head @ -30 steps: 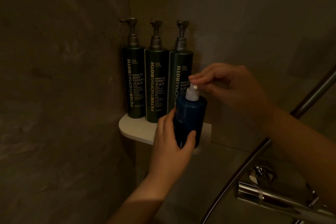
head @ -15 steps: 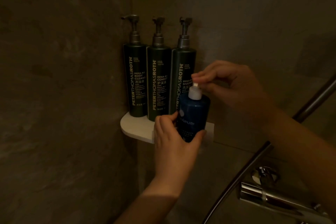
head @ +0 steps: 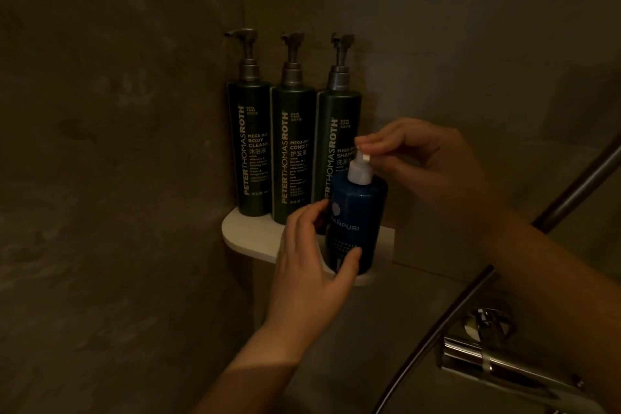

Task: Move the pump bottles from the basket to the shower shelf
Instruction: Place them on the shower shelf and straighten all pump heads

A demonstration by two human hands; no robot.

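A short blue pump bottle (head: 358, 222) with a white pump head stands upright at the front right of the white corner shelf (head: 250, 235). My left hand (head: 312, 265) wraps its lower body from the left. My right hand (head: 426, 161) pinches the white pump head from above. Behind it, three tall dark green pump bottles stand in a row against the wall: body cleanser (head: 250, 148), conditioner (head: 292, 158) and shampoo (head: 337, 144). No basket is in view.
Dark stone walls meet in the corner behind the shelf. A chrome shower mixer (head: 497, 363) is fixed low on the right wall. A metal hose or rail (head: 470, 292) slants from upper right to lower centre below my right arm.
The blue bottle's label has turned toward me between my hands, with its base resting on the shelf. My left fingers have shifted around its body. The green bottles have not moved.
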